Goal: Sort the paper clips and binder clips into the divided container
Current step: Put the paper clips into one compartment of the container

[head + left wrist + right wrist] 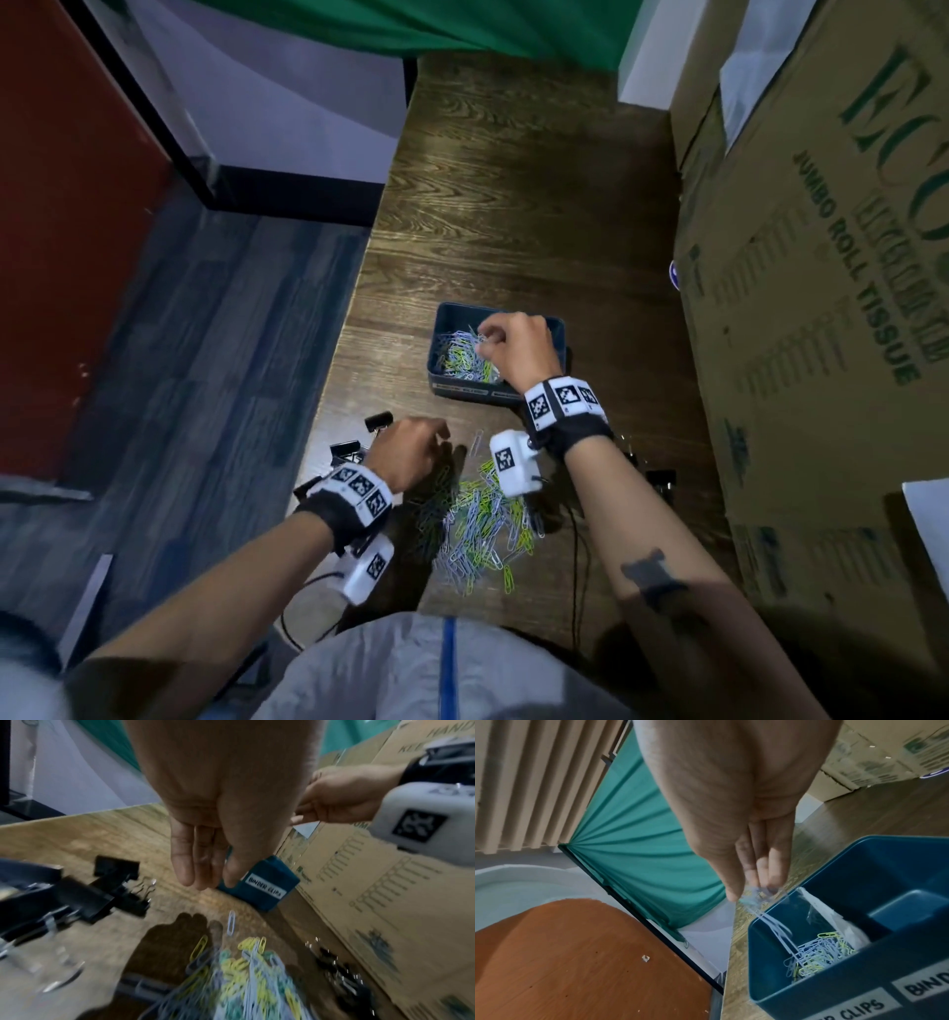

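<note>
The blue divided container (462, 389) stands on the wooden table. Its left compartment holds pale blue and yellow-green paper clips (816, 953); the compartment labelled for binder clips (898, 902) shows only its bare floor. My right hand (752, 890) hovers over the left compartment and pinches a few pale blue paper clips (770, 921) that dangle toward the ones inside. My left hand (205, 880) hangs over the table with fingers straight, holding nothing. Nearer me lies the loose pile of paper clips (482, 524). Black binder clips (359, 444) lie left of my left hand.
Big cardboard boxes (821, 308) wall off the table's right side. More binder clips (660, 480) lie beside them. The table's left edge (349, 334) runs close to the container and binder clips, with floor below. Thin black cables (575, 565) trail from my wrists.
</note>
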`<state>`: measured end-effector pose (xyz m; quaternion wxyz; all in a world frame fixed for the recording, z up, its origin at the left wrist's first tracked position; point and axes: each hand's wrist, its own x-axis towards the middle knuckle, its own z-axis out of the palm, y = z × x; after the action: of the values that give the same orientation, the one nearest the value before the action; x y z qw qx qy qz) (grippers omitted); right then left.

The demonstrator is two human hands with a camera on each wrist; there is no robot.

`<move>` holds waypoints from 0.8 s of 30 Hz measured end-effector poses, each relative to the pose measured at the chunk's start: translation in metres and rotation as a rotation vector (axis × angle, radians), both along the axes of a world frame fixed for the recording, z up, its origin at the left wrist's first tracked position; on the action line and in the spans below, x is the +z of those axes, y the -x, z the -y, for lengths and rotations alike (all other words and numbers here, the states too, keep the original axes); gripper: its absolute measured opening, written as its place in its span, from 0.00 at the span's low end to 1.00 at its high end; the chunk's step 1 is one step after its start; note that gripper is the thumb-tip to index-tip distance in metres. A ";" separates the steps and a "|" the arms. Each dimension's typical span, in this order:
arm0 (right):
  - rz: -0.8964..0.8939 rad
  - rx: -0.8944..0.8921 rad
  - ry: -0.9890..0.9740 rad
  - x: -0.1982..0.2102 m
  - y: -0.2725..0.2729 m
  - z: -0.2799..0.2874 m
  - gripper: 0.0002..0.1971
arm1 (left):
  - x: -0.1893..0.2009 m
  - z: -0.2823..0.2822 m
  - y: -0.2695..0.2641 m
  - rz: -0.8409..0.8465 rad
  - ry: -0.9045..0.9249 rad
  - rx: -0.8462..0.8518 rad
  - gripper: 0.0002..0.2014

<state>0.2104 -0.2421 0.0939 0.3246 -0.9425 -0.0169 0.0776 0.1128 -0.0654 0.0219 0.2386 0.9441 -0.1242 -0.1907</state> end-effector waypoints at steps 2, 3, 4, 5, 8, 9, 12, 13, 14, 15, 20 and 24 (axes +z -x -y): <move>0.033 -0.034 -0.006 -0.002 0.003 0.002 0.08 | -0.011 -0.004 0.016 -0.029 -0.039 -0.019 0.16; 0.044 -0.044 0.005 -0.004 0.009 0.005 0.06 | -0.016 -0.006 0.024 -0.040 -0.062 -0.040 0.14; 0.040 -0.048 0.019 -0.009 0.016 0.009 0.04 | -0.021 -0.008 0.031 -0.055 -0.079 -0.065 0.12; 0.021 -0.048 0.033 -0.016 0.026 0.013 0.03 | -0.025 -0.010 0.038 -0.069 -0.095 -0.080 0.10; -0.137 -0.048 0.068 -0.044 0.066 0.028 0.06 | -0.037 -0.015 0.058 -0.089 -0.099 -0.072 0.09; -0.213 -0.039 0.082 -0.056 0.082 0.034 0.10 | -0.041 -0.015 0.063 -0.116 -0.109 -0.065 0.13; -0.492 0.035 0.192 -0.089 0.129 0.051 0.36 | -0.050 -0.012 0.075 -0.241 -0.175 -0.105 0.31; -0.592 0.056 0.215 -0.094 0.141 0.058 0.46 | -0.053 -0.010 0.078 -0.258 -0.205 -0.122 0.38; -0.675 0.080 0.232 -0.100 0.152 0.065 0.54 | -0.055 -0.008 0.081 -0.265 -0.230 -0.132 0.44; -0.728 0.111 0.264 -0.105 0.162 0.071 0.60 | -0.057 -0.007 0.083 -0.266 -0.246 -0.134 0.47; -0.580 0.248 0.409 -0.134 0.201 0.070 0.71 | -0.062 0.002 0.086 -0.237 -0.226 -0.123 0.49; -0.445 0.182 0.290 -0.143 0.204 0.053 0.61 | -0.065 0.017 0.081 -0.156 -0.159 -0.119 0.39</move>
<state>0.0066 -0.2956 -0.0493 0.1737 -0.9336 -0.0187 0.3130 0.0318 -0.0820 -0.0427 0.1604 0.9333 -0.1455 -0.2863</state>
